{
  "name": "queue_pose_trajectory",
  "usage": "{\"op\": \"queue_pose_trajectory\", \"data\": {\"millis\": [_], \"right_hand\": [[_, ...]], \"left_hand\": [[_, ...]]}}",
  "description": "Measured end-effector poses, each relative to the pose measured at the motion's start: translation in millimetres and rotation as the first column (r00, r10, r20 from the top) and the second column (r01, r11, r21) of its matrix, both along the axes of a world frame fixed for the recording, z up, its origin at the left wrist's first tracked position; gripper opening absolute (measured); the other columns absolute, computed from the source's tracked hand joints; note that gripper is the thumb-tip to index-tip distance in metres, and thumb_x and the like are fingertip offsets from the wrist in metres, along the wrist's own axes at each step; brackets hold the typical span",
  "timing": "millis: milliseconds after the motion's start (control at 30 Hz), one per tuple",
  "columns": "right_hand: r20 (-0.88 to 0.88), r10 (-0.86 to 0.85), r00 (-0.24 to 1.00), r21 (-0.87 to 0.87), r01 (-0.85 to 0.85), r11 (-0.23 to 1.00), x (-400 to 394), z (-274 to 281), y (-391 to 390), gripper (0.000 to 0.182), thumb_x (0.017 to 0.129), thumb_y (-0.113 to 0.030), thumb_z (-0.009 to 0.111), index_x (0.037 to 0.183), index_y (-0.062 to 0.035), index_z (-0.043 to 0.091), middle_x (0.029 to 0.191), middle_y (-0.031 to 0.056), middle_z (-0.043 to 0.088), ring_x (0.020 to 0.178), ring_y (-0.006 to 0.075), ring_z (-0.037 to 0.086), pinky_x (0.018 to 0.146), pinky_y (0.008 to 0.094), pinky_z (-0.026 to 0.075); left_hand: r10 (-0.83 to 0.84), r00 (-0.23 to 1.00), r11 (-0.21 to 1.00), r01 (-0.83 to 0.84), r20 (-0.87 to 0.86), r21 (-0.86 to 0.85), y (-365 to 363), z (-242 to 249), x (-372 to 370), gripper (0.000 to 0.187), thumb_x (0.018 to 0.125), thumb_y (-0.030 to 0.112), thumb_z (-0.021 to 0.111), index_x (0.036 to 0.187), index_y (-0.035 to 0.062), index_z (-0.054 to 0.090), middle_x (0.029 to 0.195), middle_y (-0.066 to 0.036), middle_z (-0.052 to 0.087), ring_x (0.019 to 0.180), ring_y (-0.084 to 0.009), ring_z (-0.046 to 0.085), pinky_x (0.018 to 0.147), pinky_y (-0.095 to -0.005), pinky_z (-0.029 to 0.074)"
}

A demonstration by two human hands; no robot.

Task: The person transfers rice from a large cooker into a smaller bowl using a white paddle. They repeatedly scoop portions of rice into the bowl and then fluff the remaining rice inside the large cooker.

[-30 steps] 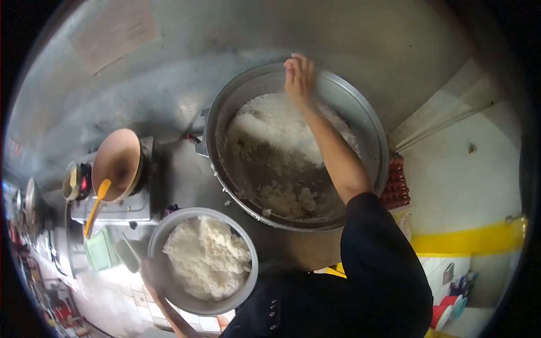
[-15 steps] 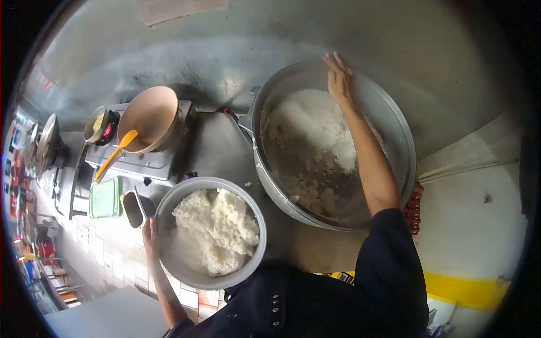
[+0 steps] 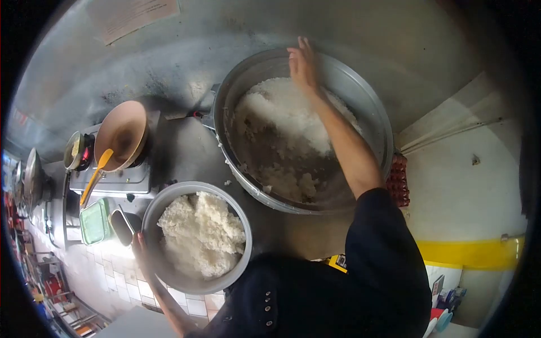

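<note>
A round metal bowl (image 3: pixel 147 225) of white rice (image 3: pixel 204 231) tilts in front of the dark-clad torso. My left hand (image 3: pixel 138 248) holds this bowl at its left side, with part of the fingers hidden. Further back stands a wide metal pot (image 3: pixel 376 112), with rice (image 3: pixel 282 107) heaped toward its far side and clumps scattered over the bottom. My right hand (image 3: pixel 304 66) is above the pot's far inner side, fingers apart and nothing held. Its forearm crosses over the pot.
A stove (image 3: pixel 135 177) carries a tan pan (image 3: pixel 121 127) with an orange spatula (image 3: pixel 97 176). Near it are a small pan (image 3: pixel 73 151), a green-lidded container (image 3: pixel 94 221) and a metal container (image 3: pixel 125 223). Red egg trays (image 3: pixel 398 180) stand right of the pot.
The view has shifted, so the pot and stove sit further left. My right hand remains over the pot's far side with its fingers bent a little more. The left hand still holds the bowl.
</note>
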State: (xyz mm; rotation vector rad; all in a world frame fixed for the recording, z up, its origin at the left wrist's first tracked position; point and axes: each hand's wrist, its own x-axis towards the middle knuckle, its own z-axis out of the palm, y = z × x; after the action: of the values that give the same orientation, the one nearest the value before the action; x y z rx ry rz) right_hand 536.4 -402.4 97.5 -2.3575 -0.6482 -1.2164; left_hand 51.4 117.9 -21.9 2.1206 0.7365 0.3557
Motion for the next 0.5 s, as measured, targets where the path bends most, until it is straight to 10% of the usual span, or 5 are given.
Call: {"op": "queue_pose_trajectory", "data": {"millis": [67, 133, 233, 333, 500], "right_hand": [[0.053, 0.006, 0.999, 0.03, -0.008, 1.0, -2, 12, -11, 0.033, 0.099, -0.028, 0.043, 0.101, 0.0006, 0.059, 0.116, 0.0218, 0.06, 0.105, 0.0359, 0.056, 0.09, 0.0461, 0.042], [-0.212, 0.056, 0.976, 0.505, 0.061, 0.861, -5, 21, -14, 0.045, 0.1, -0.031, 0.041, 0.082, 0.0051, 0.061, 0.081, 0.0224, 0.064, 0.072, 0.0348, 0.058, 0.07, 0.045, 0.043], [-0.41, -0.135, 0.902, 0.473, 0.336, 0.814, -17, 35, -7, 0.063, 0.1, -0.037, 0.039, 0.058, 0.0084, 0.052, 0.054, 0.0245, 0.052, 0.051, 0.0371, 0.05, 0.059, 0.0464, 0.039], [-0.032, -0.209, 0.977, 0.537, 0.193, 0.821, -9, 30, -5, 0.072, 0.1, -0.042, 0.036, 0.049, 0.0077, 0.044, 0.046, 0.0236, 0.044, 0.044, 0.0385, 0.045, 0.055, 0.0487, 0.036], [-0.207, -0.223, 0.952, 0.452, 0.296, 0.842, -9, 63, -5, 0.067, 0.101, -0.039, 0.033, 0.056, 0.0085, 0.049, 0.051, 0.0247, 0.049, 0.049, 0.0372, 0.049, 0.057, 0.048, 0.039]], "left_hand": [[0.006, 0.999, 1.0, -0.006, 0.052, -0.003, 3, -5, 0, 0.047, 0.099, 0.041, 0.046, 0.101, -0.0042, 0.057, 0.085, -0.006, 0.055, 0.08, -0.0156, 0.047, 0.074, -0.0284, 0.04], [0.022, 0.994, 1.0, -0.02, 0.105, -0.018, -1, -7, 1, 0.047, 0.099, 0.041, 0.046, 0.098, -0.004, 0.057, 0.082, -0.006, 0.053, 0.078, -0.0157, 0.046, 0.072, -0.0287, 0.039], [-0.062, 0.992, 0.998, 0.06, 0.114, 0.021, -8, 8, 3, 0.046, 0.1, 0.04, 0.045, 0.099, -0.0046, 0.057, 0.084, -0.006, 0.056, 0.08, -0.0155, 0.048, 0.076, -0.0275, 0.04], [-0.078, 0.985, 0.996, 0.082, 0.154, -0.022, -1, -4, 1, 0.045, 0.101, 0.037, 0.04, 0.1, -0.0036, 0.059, 0.085, -0.014, 0.059, 0.081, -0.0243, 0.053, 0.078, -0.0337, 0.041], [-0.055, 0.986, 0.994, 0.068, 0.155, -0.081, 1, -7, -1, 0.046, 0.101, 0.037, 0.042, 0.105, -0.0049, 0.059, 0.088, -0.013, 0.061, 0.083, -0.0218, 0.054, 0.078, -0.0326, 0.042]]}}
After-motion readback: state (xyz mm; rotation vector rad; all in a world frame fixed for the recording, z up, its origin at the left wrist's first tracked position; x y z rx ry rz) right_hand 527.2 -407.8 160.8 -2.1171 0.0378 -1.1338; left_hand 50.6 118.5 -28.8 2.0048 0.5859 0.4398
